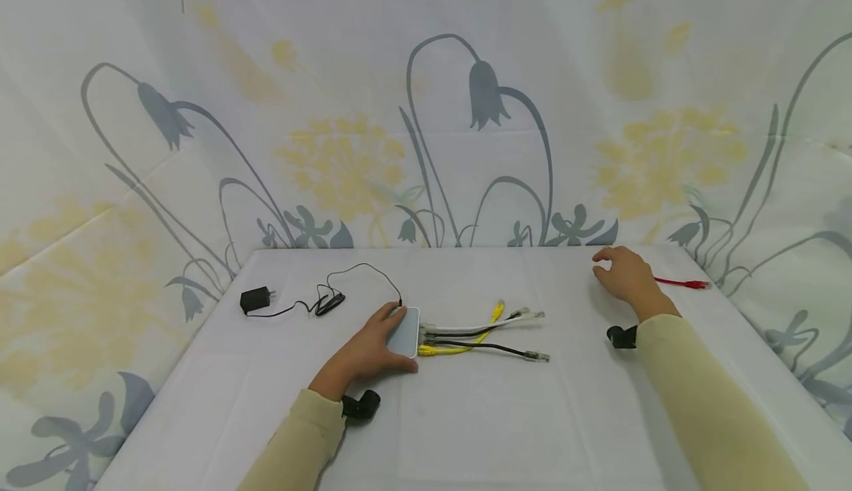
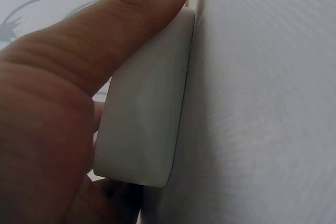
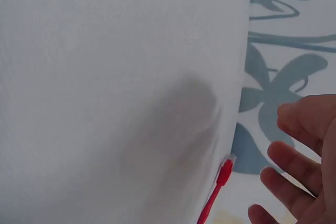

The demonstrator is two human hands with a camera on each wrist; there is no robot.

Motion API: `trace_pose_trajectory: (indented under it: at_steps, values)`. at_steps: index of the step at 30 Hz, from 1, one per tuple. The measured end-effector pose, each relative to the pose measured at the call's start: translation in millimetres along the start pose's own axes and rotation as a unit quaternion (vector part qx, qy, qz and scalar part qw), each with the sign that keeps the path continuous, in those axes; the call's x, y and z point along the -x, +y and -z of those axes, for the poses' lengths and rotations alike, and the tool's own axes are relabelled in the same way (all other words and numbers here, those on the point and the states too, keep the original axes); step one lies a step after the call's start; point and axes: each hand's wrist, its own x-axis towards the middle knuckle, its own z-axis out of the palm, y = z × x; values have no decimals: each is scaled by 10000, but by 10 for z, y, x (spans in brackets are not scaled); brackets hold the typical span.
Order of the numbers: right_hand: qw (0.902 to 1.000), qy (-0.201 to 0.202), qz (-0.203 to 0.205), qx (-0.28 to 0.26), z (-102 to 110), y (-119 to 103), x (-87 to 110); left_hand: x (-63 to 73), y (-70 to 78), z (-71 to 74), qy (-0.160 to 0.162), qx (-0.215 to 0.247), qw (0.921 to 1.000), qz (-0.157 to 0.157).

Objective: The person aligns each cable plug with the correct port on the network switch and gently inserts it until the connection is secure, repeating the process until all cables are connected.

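My left hand (image 1: 369, 350) grips a small white network switch (image 1: 404, 334) on the table, thumb along the near side and fingers at the far side. The left wrist view shows the thumb lying along the white wall of the switch (image 2: 149, 108). Yellow, black and white network cables (image 1: 466, 333) run out of its right side, and a thin black power cord meets its far edge. Over the table's back right, my right hand (image 1: 626, 278) has loosely bent fingers with nothing between them. Nearest to it is a red network cable (image 1: 682, 282), partly hidden behind the hand; its plug (image 3: 226, 171) shows in the right wrist view.
A black power adapter (image 1: 256, 299) lies at the back left, its cord (image 1: 329, 303) bundled in the middle. Free cable plugs (image 1: 536, 356) point right across the table. A flower-patterned curtain (image 1: 466, 106) rises behind the table's back edge.
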Motion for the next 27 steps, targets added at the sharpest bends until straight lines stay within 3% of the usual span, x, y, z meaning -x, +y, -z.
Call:
trace_pose_trajectory:
  at_steps: [7,27]
  values:
    - [9983,-364,-462,59,13,209,0,-2,-2,1,3,37,10000,-42]
    - [9956,-611,-706,-29,-19,472,19,-4,-5,3,-16,116,9999,-5]
